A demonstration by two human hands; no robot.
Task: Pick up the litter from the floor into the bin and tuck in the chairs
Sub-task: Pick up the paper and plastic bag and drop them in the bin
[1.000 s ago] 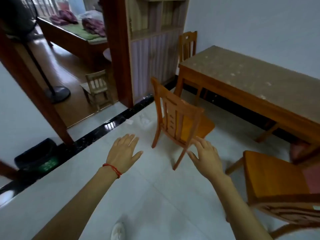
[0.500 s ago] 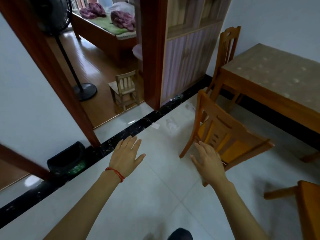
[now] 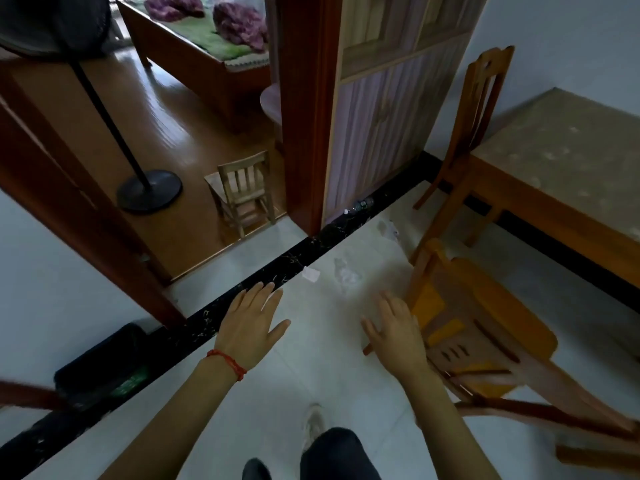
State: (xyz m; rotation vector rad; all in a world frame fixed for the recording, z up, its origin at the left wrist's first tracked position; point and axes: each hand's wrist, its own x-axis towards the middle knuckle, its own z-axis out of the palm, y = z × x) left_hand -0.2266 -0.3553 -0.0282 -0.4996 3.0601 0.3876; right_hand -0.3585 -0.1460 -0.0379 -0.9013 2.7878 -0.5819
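Note:
Litter lies on the white tiled floor ahead of me: a small white paper scrap (image 3: pixel 310 274) by the black border strip, a crumpled clear wrapper (image 3: pixel 346 276) to its right, another crumpled piece (image 3: pixel 390 231) further off, and a plastic bottle (image 3: pixel 360 205) against the cabinet base. My left hand (image 3: pixel 251 325) and my right hand (image 3: pixel 394 332) hover open over the floor, holding nothing. A wooden chair (image 3: pixel 474 327) stands pulled out just right of my right hand. A second chair (image 3: pixel 471 126) sits at the table's end. The black bin (image 3: pixel 100 368) stands at lower left by the wall.
A wooden table (image 3: pixel 561 168) runs along the right wall. A doorway opens to a room with a standing fan base (image 3: pixel 149 190), a small low chair (image 3: pixel 244 195) and a bed. A wooden cabinet (image 3: pixel 381 109) stands right of the doorway. Another chair's edge shows at lower right.
The view has moved forward and left toward the litter. The pulled-out chair now lies right of my hands, and the scraps are closer. Both hands stay open and empty.

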